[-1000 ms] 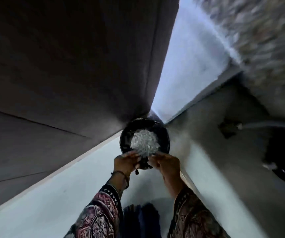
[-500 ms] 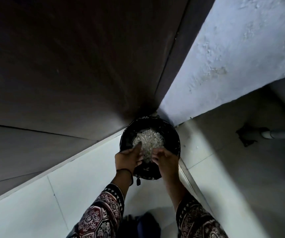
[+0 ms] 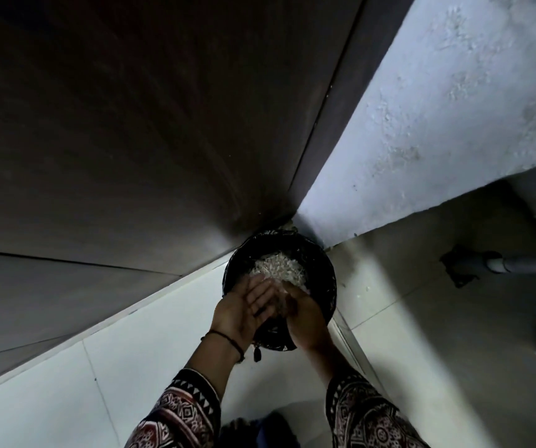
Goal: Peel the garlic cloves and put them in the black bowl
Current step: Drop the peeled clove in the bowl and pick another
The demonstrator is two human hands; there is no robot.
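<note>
A round black container (image 3: 326, 276) stands on the floor in the corner between a dark wooden door and a pale wall. A heap of pale, papery garlic skins (image 3: 276, 270) lies inside it. Both my hands hover over its near rim. My left hand (image 3: 247, 305) is turned palm up with straight fingers. My right hand (image 3: 304, 315) lies against it, back towards me, its fingers touching the left fingers. A few pale bits cling between the two hands. No whole clove is visible.
The dark door (image 3: 131, 140) fills the left and top. A rough pale wall (image 3: 422, 124) rises at the right. A grey pipe (image 3: 502, 265) enters the floor at the right. Light floor tiles (image 3: 131, 367) lie around the container.
The view has swung and steadied onto the corner. My left hand has turned palm up and opened flat. My right hand has moved in against it above the skins.
</note>
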